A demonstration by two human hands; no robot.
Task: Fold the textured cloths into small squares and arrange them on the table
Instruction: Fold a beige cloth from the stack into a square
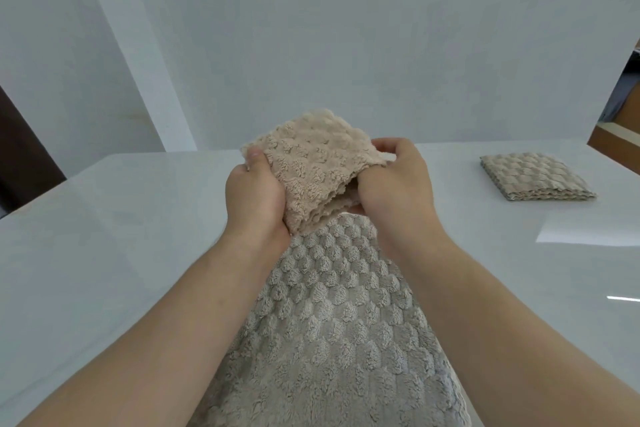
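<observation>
A: Where is the cloth?
B: A beige, bubble-textured folded cloth [311,170] is held above the glossy white tabletop [121,236]. The left hand [254,198] and right hand [394,187] grip its sides, fingers [255,153] curled round the layers, probably to square them.
A: And around it?
B: A larger grey textured cloth [332,322] lies beneath, and a finished folded square [535,177] sits well apart, right. Behind is a plain white wall [346,28].

Cloth [311,163] between left hand [254,198], right hand [398,191]

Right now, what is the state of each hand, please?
Left hand: grips the folded beige cloth.
Right hand: grips the same cloth.
</observation>
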